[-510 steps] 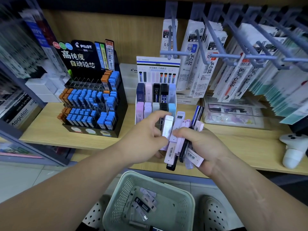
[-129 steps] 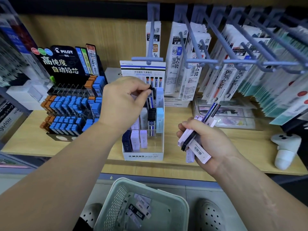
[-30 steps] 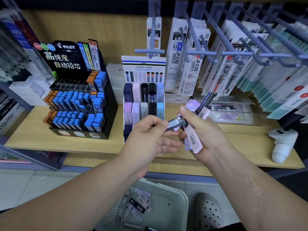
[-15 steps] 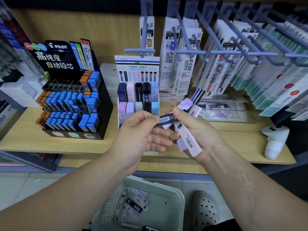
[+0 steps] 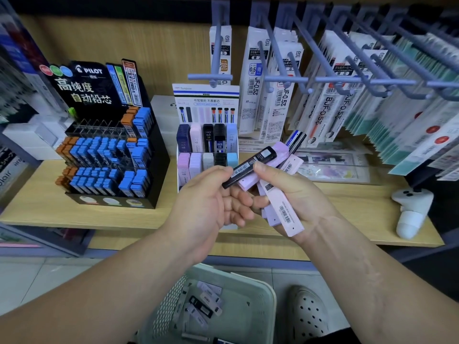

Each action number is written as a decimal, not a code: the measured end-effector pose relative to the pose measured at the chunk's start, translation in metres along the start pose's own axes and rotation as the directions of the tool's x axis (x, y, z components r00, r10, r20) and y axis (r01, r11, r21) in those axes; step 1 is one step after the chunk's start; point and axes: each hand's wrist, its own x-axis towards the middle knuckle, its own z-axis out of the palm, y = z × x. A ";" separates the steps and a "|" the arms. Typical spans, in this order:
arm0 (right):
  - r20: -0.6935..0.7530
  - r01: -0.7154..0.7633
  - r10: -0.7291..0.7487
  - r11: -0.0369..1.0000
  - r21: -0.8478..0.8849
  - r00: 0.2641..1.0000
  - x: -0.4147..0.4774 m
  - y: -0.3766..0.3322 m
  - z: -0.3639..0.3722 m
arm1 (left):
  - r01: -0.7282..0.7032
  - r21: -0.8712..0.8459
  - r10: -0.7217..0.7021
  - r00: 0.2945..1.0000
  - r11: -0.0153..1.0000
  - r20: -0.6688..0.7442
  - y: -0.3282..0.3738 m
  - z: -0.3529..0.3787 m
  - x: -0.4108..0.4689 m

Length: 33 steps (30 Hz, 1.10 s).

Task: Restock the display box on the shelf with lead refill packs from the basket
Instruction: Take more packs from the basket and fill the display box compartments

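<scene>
The black pack [image 5: 249, 167] had come further out of the bundle [image 5: 283, 212] than a second before. It lay tilted across the top of the fan, label end up and to the right. My left hand [image 5: 208, 204] pinched its lower end between thumb and forefinger, the other fingers loosely curled beneath. My right hand [image 5: 298, 197] gripped the bundle, and its thumb tip appeared to touch the black pack. I judged the handover nearly complete. The pack had yet to go into the display box [image 5: 206, 95], which stood on the shelf [image 5: 347, 209] directly behind both hands, back from the front edge.

Counts:
- **Left hand:** one pack.
- **Bundle:** at least four packs, three pale lilac or pink and one dark. Overlap prevented a firm figure.
- **Box:** two visible rows of five columns each. Any lower row was hidden by my hands.
- **Basket:** the basket [image 5: 269, 294], below the shelf's front edge, held at least five loose packs [image 5: 210, 297], one black and the rest pale.
- **Shelf ends:** one black stand [image 5: 159, 175] of blue and orange packs stood toward the left end, and one white controller [image 5: 409, 209] near the right end.
</scene>
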 end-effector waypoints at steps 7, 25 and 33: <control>-0.025 -0.016 0.017 0.998 0.052 1.000 0.000 -0.001 -0.001 | -0.041 0.032 0.043 0.996 0.999 -0.079 -0.001 -0.004 0.003; -0.188 -0.093 0.053 0.974 -0.205 0.981 -0.004 -0.001 0.007 | -0.215 0.487 0.210 0.976 0.847 0.066 0.003 -0.024 0.006; -0.153 -0.150 0.102 0.926 -0.346 0.983 -0.006 0.004 0.009 | -0.285 0.808 0.179 0.958 0.516 0.223 0.004 -0.043 0.020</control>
